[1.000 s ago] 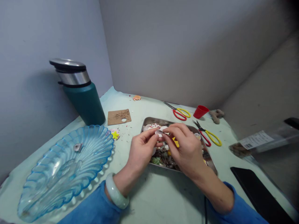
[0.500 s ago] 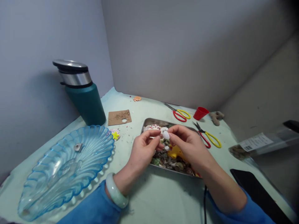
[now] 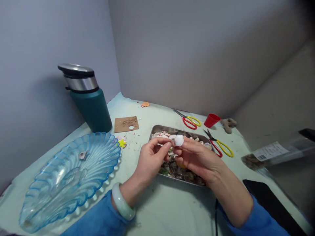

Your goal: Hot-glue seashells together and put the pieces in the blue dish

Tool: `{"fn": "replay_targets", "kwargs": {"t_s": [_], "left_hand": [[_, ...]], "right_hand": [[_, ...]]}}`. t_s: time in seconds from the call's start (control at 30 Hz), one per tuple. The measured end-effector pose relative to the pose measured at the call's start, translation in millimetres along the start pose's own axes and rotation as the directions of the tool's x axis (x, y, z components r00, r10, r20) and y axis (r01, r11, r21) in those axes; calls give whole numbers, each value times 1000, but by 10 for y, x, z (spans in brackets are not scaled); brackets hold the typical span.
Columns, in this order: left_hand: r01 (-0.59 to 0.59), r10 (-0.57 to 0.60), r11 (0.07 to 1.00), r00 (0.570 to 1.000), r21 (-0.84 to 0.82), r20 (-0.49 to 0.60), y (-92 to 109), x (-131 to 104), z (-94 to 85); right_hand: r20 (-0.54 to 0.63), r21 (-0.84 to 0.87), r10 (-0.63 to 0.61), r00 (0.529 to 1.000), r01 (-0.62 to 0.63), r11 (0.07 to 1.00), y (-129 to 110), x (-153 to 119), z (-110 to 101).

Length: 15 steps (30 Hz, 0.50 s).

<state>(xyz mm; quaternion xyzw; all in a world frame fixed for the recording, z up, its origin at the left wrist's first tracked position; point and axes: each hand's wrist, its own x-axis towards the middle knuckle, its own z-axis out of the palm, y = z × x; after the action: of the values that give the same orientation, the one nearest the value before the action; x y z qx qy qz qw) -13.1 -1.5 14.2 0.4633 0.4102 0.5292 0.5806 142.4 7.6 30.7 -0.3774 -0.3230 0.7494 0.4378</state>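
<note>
Teal bottle (image 3: 91,108) and blue dish (image 3: 71,178) left; red cup (image 3: 211,120), two scissors (image 3: 185,116) beyond or beside metal tray (image 3: 158,128). Right hand (image 3: 200,157) blocks tray's right part. White shell (image 3: 179,140) above tray, at fingertips: left hand (image 3: 152,155) seemingly pinches its edge, contact blurry; right thumb stands apart from fingers. One bottle, dish, cup, tray.

Shells (image 3: 161,134) in tray (image 3: 167,128); dish (image 3: 66,170) left of tray (bottle (image 3: 91,108) behind dish); cup (image 3: 211,120) beyond, right.
</note>
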Motion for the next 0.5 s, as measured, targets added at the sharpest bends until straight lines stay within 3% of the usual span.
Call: {"fn": "replay_targets", "kwargs": {"t_s": [0.1,0.2,0.33,0.5], "left_hand": [[-29,29,999,1000,34,2,-18,-3,-1],[-16,15,999,1000,48,17,-42,-7,2],[-8,7,999,1000,53,15,-36,-13,13],[-7,7,1000,1000,11,17,6,-11,17]], "right_hand": [[-83,-169,-148,986,132,977,26,-4,27],[-128,-424,-333,934,252,870,47,-28,79],[-88,-661,-506,858,330,674,63,-79,155],[-28,-790,-606,795,353,500,81,-113,186]]}}
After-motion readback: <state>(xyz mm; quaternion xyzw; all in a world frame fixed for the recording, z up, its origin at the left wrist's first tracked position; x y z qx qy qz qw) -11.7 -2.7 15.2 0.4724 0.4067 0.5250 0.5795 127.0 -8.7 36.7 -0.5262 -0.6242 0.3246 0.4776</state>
